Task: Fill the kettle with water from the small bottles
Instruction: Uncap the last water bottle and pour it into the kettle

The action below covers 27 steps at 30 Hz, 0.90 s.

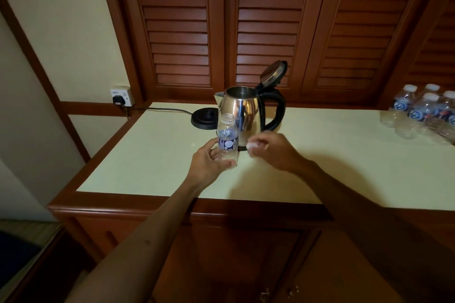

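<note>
Holding the small bottle [227, 139] low around its body, your left hand [209, 162] keeps it upright on the bench [147, 155], just in front of the kettle [243, 112], whose lid stands open. Your right hand [268, 149] pinches something white, probably the cap [253, 145], though blur hides its shape. Thin plastic will likely buckle, so grip mid-body, gently, and expect it to feel light. Water level inside the bottle and kettle is hard to make out. More bottles [423, 110] sit far right, partly cut off.
</note>
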Each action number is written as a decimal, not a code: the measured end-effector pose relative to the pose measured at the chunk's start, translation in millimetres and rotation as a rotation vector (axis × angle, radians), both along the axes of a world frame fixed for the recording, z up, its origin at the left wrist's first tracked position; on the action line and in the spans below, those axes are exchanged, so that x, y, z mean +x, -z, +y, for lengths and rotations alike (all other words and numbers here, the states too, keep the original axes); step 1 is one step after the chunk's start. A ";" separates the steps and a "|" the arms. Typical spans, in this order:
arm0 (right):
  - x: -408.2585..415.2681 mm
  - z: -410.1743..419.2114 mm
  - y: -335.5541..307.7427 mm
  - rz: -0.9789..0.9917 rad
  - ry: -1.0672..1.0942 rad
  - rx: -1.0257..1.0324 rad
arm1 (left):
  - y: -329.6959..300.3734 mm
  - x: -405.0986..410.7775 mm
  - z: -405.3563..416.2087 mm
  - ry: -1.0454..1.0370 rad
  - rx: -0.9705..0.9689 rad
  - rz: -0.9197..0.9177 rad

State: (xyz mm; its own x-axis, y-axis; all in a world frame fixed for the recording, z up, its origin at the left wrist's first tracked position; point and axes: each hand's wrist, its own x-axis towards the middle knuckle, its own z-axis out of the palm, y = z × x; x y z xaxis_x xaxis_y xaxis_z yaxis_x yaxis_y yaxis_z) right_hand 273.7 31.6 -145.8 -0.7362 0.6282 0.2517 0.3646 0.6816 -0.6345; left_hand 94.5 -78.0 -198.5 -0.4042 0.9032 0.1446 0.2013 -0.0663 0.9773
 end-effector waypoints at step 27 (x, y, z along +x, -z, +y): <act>-70.3 -21.4 -114.3 -0.438 -0.041 0.420 | -0.4 -12.4 7.5 -0.015 -0.059 0.072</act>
State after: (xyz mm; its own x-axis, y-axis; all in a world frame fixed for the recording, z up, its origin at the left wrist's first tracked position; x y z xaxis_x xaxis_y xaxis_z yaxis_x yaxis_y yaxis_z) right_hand 203.4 10.2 -31.5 -0.8487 0.5101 0.1398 0.4995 0.8599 -0.1053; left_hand 82.0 -70.5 -198.2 -0.4078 0.9051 0.1206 0.2716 -0.0059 0.9624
